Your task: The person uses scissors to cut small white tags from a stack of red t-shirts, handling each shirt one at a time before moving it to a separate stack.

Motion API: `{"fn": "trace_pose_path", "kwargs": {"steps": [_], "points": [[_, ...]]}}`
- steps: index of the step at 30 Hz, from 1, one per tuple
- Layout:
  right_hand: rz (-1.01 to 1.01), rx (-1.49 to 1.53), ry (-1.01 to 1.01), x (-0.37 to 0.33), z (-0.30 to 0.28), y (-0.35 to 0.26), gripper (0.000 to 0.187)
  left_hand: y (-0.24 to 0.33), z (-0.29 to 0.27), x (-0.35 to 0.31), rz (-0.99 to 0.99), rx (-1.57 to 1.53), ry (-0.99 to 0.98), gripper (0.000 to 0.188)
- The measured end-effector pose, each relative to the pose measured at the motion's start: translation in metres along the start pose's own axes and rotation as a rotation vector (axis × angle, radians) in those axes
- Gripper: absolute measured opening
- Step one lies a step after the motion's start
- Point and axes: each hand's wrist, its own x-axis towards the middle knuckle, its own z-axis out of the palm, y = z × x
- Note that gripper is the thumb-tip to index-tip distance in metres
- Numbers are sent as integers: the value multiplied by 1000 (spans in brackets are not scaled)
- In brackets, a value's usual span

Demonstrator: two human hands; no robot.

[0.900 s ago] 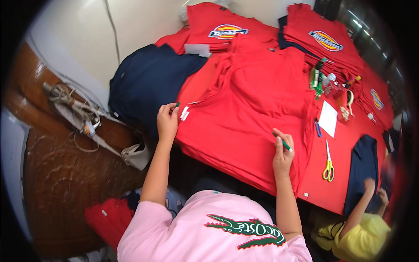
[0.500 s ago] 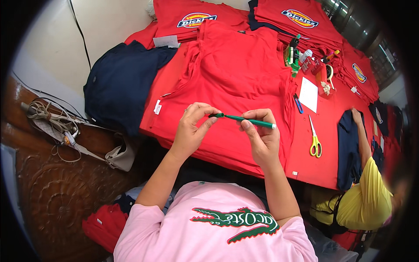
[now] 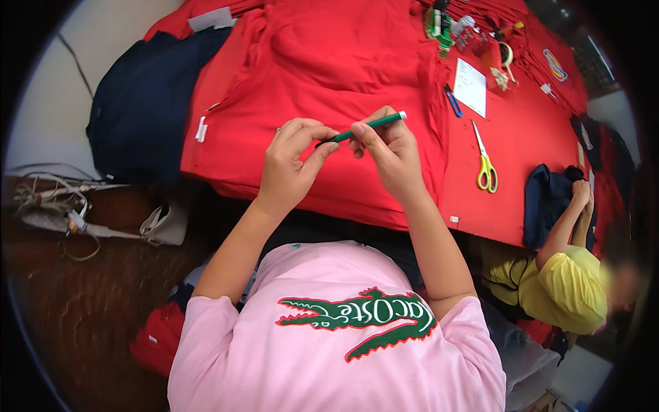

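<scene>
"Handling what, and where?"

"One green marker, over red shirts on the bench: left hand pinching its dark end, right hand gripping farther along."

"Step?"

"Capping, seemingly; next move likely calls for straight, firm pressure."

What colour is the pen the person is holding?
The pen is green with a white tip at its right end; the head view shows it best.

Premises: apparent garment workshop, evidenced by piled red shirts and yellow-handled scissors on a red surface, plus a co-worker at a navy garment.
</scene>
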Motion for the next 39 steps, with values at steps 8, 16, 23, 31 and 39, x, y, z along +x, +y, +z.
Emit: {"fn": "trace_pose_path", "kwargs": {"steps": [8, 16, 23, 31, 39], "points": [[-33, -113, 323, 36, -103, -2, 13, -36, 20, -11, -84, 532, -414, 82], [-338, -626, 760, 177, -275, -104, 21, -45, 27, -16, -101, 570, -408, 74], [-389, -1136, 686, 297, -302, -82, 17, -45, 23, -13, -146, 548, -420, 74], [-86, -1261, 618, 375, -346, -47, 36, -52, 25, -11, -141, 506, -440, 75], [-250, -1367, 531, 166, -292, -62, 36, -49, 27, -13, -147, 532, -452, 75]]}}
